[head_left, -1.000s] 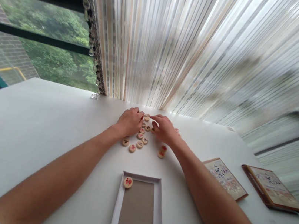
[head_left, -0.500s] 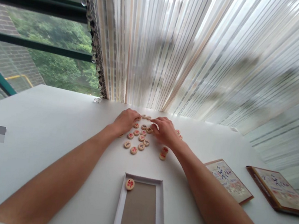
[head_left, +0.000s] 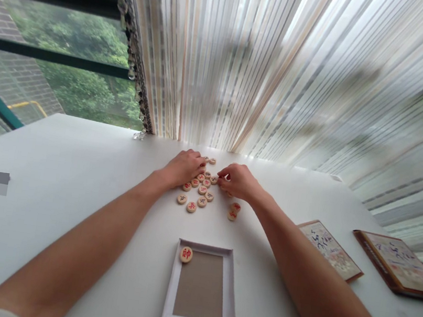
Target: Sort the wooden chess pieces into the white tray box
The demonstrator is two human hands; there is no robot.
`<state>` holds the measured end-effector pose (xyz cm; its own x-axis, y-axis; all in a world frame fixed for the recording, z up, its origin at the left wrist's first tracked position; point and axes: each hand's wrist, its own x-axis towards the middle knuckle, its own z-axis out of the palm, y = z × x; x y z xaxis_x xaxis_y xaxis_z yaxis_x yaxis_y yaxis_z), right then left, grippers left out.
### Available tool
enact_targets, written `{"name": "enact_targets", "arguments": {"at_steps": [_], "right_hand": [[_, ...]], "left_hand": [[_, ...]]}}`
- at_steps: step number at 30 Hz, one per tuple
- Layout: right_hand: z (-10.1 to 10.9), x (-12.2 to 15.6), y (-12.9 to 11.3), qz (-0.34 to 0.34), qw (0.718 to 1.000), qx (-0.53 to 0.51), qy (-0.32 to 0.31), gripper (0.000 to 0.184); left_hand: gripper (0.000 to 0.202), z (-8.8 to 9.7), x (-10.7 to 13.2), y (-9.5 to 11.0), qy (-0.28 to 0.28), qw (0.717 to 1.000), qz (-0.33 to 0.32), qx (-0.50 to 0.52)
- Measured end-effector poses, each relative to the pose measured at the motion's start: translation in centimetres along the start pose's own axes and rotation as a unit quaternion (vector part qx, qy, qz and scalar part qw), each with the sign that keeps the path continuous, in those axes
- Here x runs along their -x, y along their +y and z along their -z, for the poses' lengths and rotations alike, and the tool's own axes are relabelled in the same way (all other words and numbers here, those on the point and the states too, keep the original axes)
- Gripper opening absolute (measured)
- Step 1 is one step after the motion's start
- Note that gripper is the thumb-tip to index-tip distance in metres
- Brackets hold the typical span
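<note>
Several round wooden chess pieces (head_left: 198,195) with red and black characters lie scattered on the white table (head_left: 73,180) near its far edge. My left hand (head_left: 185,168) rests on the left of the pile with its fingers curled over the pieces. On the right of the pile, my right hand (head_left: 237,180) pinches its fingertips together at a piece (head_left: 214,179). Nearer to me lies a shallow white box tray (head_left: 173,286) with a brown floor. A single red-marked piece (head_left: 186,254) sits in its far left corner.
Two flat brown-edged boards with printed tops lie at the right, one (head_left: 331,249) nearer and one (head_left: 400,264) at the table's right edge. A striped sheer curtain (head_left: 288,69) hangs behind the table, and a window (head_left: 51,60) shows at the left.
My right hand has drawn its fingers in from lying flat over the pieces into a pinch at the pile's right side. My left hand has stayed on the pile.
</note>
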<state>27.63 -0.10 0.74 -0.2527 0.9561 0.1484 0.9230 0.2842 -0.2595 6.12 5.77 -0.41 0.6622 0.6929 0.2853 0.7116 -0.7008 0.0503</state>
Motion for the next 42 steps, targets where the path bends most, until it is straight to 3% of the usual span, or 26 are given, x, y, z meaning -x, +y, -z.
{"name": "enact_targets", "arguments": {"at_steps": [10,26,34,38,42], "right_hand": [[0.6,0.3,-0.9,-0.021,0.999,-0.024,0.010,0.022],[-0.1,-0.2,1.1,-0.065,0.992,-0.102,0.042,0.015],[2.5,-0.3,2.8,-0.130,0.981,-0.100,0.105,0.023],[3.3,0.0,3.0,-0.116,0.986,-0.099,0.069,0.024],[2.4,0.3,2.2,-0.062,0.993,-0.098,-0.009,0.033]], "left_hand": [[0.039,-0.4,0.1,-0.1,0.021,0.999,0.011,-0.028],[0.032,-0.5,0.4,-0.1,0.050,0.997,0.058,-0.018],[0.027,-0.1,0.2,-0.8,0.073,0.992,0.101,0.019],[0.026,0.0,0.1,-1.7,0.093,0.985,0.136,0.042],[0.023,-0.1,0.1,-2.2,0.099,0.982,0.147,0.061]]}}
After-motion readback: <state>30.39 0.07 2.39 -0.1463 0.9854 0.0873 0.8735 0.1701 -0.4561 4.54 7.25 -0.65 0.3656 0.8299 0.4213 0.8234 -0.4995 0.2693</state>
